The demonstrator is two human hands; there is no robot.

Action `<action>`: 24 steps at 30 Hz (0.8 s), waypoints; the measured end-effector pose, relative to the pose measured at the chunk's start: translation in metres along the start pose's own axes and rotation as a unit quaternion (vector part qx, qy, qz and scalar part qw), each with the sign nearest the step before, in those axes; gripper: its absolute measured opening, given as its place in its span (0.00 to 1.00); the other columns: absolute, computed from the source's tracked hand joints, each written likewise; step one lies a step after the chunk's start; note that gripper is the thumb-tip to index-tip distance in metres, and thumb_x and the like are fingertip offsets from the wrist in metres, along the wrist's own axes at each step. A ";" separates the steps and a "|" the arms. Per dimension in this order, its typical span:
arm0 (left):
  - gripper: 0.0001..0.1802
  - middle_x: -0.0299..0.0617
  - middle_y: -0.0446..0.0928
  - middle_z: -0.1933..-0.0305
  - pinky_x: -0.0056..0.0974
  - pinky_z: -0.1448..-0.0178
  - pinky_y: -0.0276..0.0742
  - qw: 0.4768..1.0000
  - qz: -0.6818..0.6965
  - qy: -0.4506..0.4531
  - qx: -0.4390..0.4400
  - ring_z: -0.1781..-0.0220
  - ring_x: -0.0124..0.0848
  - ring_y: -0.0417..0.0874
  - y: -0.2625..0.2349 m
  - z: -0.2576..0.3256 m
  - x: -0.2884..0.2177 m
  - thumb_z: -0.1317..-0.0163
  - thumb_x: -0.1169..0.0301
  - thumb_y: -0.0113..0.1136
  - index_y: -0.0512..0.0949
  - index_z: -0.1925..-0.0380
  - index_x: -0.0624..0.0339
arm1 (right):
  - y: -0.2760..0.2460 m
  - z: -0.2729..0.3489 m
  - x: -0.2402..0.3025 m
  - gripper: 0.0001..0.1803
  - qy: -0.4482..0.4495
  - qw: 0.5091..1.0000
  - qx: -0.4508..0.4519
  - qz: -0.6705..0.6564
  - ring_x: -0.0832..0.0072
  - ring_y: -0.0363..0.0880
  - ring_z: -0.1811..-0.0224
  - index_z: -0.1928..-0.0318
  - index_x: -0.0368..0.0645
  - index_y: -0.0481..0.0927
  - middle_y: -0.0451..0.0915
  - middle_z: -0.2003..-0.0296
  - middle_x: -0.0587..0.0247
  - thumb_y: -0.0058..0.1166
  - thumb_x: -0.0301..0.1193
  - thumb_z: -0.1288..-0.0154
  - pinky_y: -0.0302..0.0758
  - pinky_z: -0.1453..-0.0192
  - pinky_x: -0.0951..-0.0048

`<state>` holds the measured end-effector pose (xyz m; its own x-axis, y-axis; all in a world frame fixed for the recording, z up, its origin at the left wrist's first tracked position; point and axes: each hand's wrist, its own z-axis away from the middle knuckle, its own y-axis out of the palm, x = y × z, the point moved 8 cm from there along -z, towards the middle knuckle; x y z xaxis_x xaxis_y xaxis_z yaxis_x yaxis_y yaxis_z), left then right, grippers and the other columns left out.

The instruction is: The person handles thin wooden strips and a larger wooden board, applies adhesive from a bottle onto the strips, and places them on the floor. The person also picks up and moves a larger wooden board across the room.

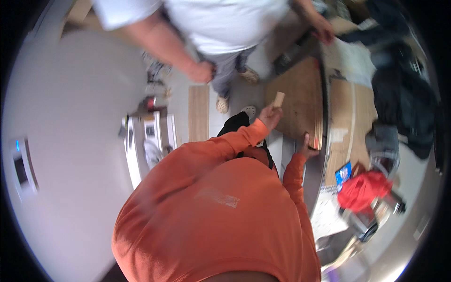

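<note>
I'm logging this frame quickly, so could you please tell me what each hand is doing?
Left hand: closed on a small wooden block.
Right hand: gripping the edge of the wooden panel.

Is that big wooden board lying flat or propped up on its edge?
It looks propped on edge: the wooden board stands with its face showing, the right hand gripping its lower corner. The left hand holds a small wood block.

Two planks (300,101) (one block (279,98))

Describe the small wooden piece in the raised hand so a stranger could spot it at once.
Find the orange sleeves; the left hand lifts a small wood block above the wide brown board. It is short, pale and held upright, unlike the long plank lying flat on the floor.
</note>
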<state>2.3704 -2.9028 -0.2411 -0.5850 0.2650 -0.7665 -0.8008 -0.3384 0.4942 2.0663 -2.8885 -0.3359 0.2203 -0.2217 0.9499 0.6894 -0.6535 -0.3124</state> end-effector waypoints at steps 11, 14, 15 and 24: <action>0.28 0.29 0.59 0.80 0.28 0.75 0.58 0.988 0.044 0.117 -0.087 0.79 0.19 0.58 -0.017 0.152 0.018 0.28 0.42 0.39 0.68 0.71 0.56 | -0.006 -0.024 0.003 0.28 -0.142 0.981 0.035 0.125 0.65 0.79 0.62 0.55 0.37 0.66 0.76 0.61 0.55 0.71 0.35 0.47 0.80 0.59 0.65; 0.28 0.30 0.61 0.77 0.28 0.73 0.60 0.976 0.040 0.173 -0.123 0.76 0.21 0.60 -0.035 0.183 0.001 0.29 0.42 0.38 0.69 0.70 0.56 | -0.009 -0.001 0.031 0.26 -0.167 0.975 0.119 0.091 0.66 0.79 0.62 0.55 0.39 0.67 0.76 0.61 0.56 0.68 0.37 0.45 0.79 0.59 0.66; 0.28 0.31 0.62 0.76 0.28 0.72 0.61 0.972 0.038 0.188 -0.136 0.75 0.21 0.61 -0.041 0.194 -0.004 0.29 0.42 0.39 0.69 0.69 0.56 | -0.008 0.014 0.041 0.26 -0.156 0.969 0.178 0.069 0.66 0.79 0.62 0.55 0.39 0.67 0.76 0.61 0.56 0.67 0.38 0.44 0.79 0.60 0.66; 0.17 0.38 0.76 0.58 0.50 0.43 0.67 0.783 -0.449 0.418 -0.105 0.50 0.43 0.76 -0.041 0.274 -0.023 0.53 0.65 0.60 0.76 0.59 0.48 | 0.036 0.285 0.077 0.22 0.279 0.539 0.774 0.180 0.67 0.79 0.64 0.54 0.42 0.70 0.77 0.62 0.59 0.60 0.44 0.39 0.78 0.61 0.67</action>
<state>2.3813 -2.6478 -0.1308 0.5601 -0.1727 -0.8103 -0.7513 -0.5179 -0.4090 2.3050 -2.7226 -0.2718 0.5881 -0.5985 0.5440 0.5161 0.7956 0.3173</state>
